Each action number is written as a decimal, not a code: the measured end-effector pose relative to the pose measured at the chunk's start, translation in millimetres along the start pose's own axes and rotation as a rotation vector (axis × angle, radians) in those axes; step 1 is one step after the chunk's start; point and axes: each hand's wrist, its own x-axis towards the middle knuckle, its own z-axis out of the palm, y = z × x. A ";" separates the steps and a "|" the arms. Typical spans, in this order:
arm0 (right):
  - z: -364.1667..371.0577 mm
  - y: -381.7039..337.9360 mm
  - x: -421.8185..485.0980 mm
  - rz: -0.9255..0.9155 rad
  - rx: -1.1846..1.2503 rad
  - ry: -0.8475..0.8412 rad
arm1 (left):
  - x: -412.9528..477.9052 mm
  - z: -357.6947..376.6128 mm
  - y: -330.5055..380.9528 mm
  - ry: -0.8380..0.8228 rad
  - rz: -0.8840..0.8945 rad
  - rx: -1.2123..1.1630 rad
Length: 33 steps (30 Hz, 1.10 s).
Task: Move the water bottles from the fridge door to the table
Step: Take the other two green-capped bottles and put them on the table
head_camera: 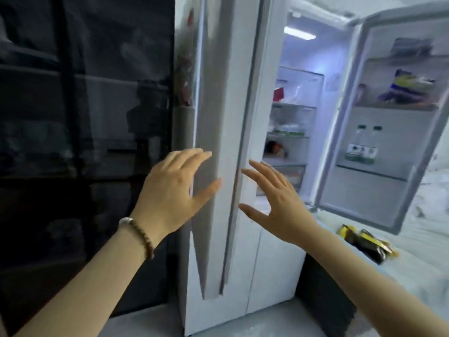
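Here both hands are empty, fingers spread: the left hand [173, 190] hovers at the closed left fridge door [218, 117], the right hand [277, 203] just beside its edge. Two water bottles [362, 147] stand upright in a shelf of the open right fridge door [388, 132], far right, well apart from either hand. They look like light, clear plastic, probably cold and slick, so gripping round the body below the green caps seems safest. The shelf rail in front means lifting up first. Yellow-black packets [366, 242] lie on a white surface [425, 239] nearby.
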 end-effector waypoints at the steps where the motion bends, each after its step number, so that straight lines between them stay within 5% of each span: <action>1: -11.4 24.6 -14.1 0.031 -0.020 -0.018 | 9.6 14.0 26.0 -0.017 0.036 -0.025; 8: -76.0 183.9 -79.9 0.368 -0.094 -0.137 | 78.5 129.6 157.9 -0.230 0.164 -0.103; 16: -90.8 336.1 -101.3 0.575 -0.093 -0.185 | 172.4 279.2 213.9 -0.575 0.151 -0.006; 26: -96.1 520.7 -65.4 0.779 -0.100 -0.145 | 316.8 448.9 259.6 -0.636 0.122 -0.172; 33: -105.9 628.8 -36.4 0.735 -0.099 -0.073 | 402.2 524.0 297.5 -0.541 0.146 -0.263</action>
